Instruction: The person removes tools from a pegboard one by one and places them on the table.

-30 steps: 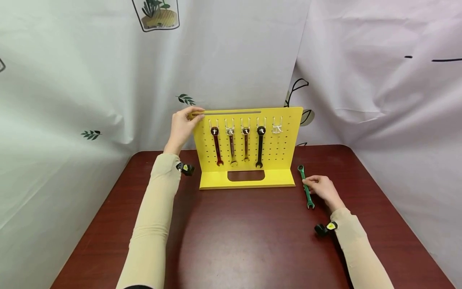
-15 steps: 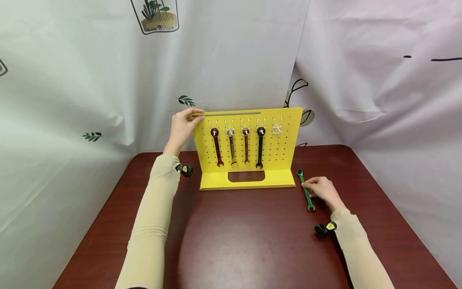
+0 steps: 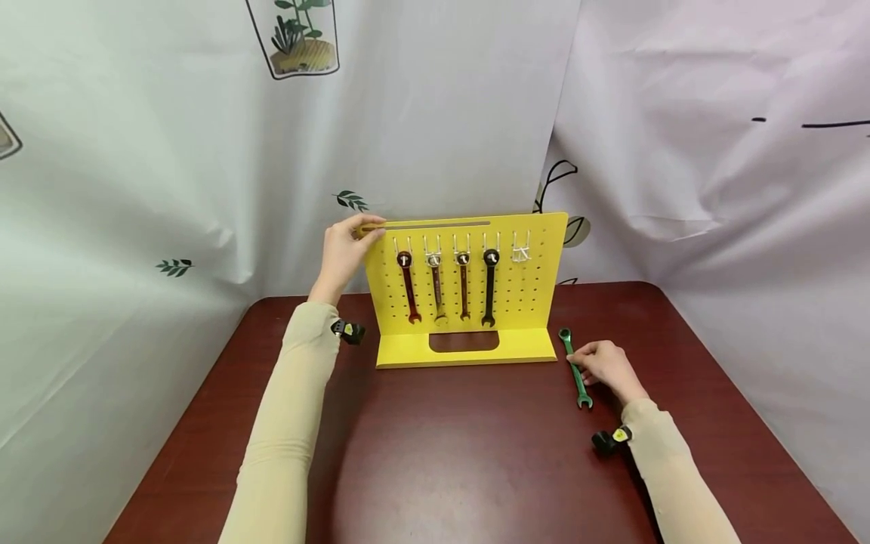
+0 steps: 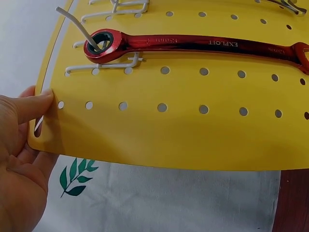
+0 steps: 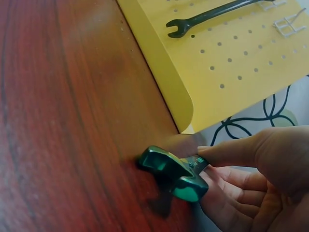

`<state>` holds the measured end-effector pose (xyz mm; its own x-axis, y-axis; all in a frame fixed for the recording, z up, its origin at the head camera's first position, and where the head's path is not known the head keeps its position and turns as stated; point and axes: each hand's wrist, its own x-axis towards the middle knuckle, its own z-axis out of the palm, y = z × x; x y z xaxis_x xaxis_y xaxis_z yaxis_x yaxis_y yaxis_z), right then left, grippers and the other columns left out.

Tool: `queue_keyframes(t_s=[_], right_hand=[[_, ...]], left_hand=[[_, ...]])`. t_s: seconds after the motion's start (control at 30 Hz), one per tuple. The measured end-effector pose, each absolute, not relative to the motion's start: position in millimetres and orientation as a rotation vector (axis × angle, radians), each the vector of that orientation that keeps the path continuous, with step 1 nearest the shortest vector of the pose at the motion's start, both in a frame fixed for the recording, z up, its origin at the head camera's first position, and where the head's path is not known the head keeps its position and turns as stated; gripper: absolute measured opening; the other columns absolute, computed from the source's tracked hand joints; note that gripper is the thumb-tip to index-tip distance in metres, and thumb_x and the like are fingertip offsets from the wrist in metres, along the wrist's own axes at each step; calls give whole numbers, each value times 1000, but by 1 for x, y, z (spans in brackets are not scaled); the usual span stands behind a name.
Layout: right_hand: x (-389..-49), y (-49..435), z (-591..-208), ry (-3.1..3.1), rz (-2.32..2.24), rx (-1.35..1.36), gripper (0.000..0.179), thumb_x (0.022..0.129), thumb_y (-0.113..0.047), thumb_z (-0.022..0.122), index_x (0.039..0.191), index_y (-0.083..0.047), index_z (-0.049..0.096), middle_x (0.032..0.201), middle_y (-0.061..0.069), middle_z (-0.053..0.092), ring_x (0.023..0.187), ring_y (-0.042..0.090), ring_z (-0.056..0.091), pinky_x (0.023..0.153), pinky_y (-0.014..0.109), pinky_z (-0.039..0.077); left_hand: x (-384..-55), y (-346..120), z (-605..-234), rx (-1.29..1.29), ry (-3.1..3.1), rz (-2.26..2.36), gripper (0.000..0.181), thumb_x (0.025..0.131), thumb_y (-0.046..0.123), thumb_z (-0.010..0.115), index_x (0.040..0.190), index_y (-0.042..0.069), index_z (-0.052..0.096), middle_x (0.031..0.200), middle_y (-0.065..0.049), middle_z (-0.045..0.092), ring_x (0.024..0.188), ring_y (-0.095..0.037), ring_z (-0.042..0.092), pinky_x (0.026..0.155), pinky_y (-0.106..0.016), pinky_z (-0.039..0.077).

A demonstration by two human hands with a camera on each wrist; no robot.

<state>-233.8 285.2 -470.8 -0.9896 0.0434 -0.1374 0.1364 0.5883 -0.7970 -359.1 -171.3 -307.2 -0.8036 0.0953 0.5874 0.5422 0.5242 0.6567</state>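
My left hand [image 3: 342, 253] grips the top left corner of a yellow pegboard [image 3: 469, 344], thumb on the front by the slot. Nearest to it, a red ratchet wrench [image 4: 178, 42] hangs by its ring on a white hook. In my right hand [image 3: 607, 366], thumb and fingers pinch the middle of a green combination wrench [image 3: 582, 394]. Its ring end points toward the back and its open end toward me, right of the board. The right wrist view shows the open end close over the tabletop; whether it touches, I cannot tell.
A silver wrench [image 3: 437, 283], a reddish wrench [image 3: 464, 285] and a black wrench [image 3: 490, 285] also hang on the board. Right of them, a white hook [image 3: 521, 253] holds nothing. The board stands on the dark red table [image 3: 442, 446], before a pale curtain [image 3: 442, 98].
The green wrench has shifted slightly toward me relative to the board, still in the right hand. The left hand keeps its grip. The head view has tilted up a little.
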Motion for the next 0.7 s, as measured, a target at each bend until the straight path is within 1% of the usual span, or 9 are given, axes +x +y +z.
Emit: queue_keyframes(t_s=[0.07,0.13,0.2,0.27,0.43,0.5,0.7], right_hand=[[-234,284,-471,2717,-1360,152,24,95,-15,70,101,8,73,79,8,68,60,15,63,58,31,57],[-234,284,-471,2732,-1341,149,24,95,-16,70,100,7,73,79,9,69,60,15,64,59,31,57],[-234,285,-471,2747,-1310,160,24,94,-17,71,98,7,74,78,8,69,60,15,64,59,32,57],[-233,286,-470,2762,-1271,172,24,94,-18,71,95,6,74,77,8,69,60,15,64,60,32,57],[-233,287,-470,2784,-1216,182,24,95,-20,70,90,3,74,75,7,69,61,14,65,61,32,57],[-232,286,-470,2786,-1217,179,24,95,-20,70,90,3,74,76,7,69,61,14,64,61,32,57],[-232,285,-471,2802,-1215,190,23,94,-20,71,90,3,74,77,7,70,62,13,64,60,32,57]], left_hand=[[-359,-172,-308,-518,-2276,-1222,19,95,21,73,112,13,78,108,-4,75,71,-16,55,61,-24,41],[-359,-172,-308,-518,-2274,-1216,19,95,21,73,112,13,78,108,-3,75,65,-18,49,58,-25,38],[-359,-172,-307,-519,-2279,-1212,19,95,22,73,112,15,78,108,-2,75,65,-19,48,57,-24,37],[-359,-171,-307,-523,-2287,-1211,20,95,23,73,113,15,78,108,-2,75,66,-18,51,58,-23,38],[-358,-169,-305,-528,-2285,-1224,20,94,22,74,113,14,78,106,-4,76,77,-17,64,64,-22,45],[-358,-170,-305,-525,-2281,-1228,20,94,21,74,113,14,78,106,-4,76,75,-17,63,63,-23,44],[-359,-171,-307,-528,-2272,-1250,20,95,20,74,113,13,78,106,-4,76,78,-16,64,64,-23,46]])
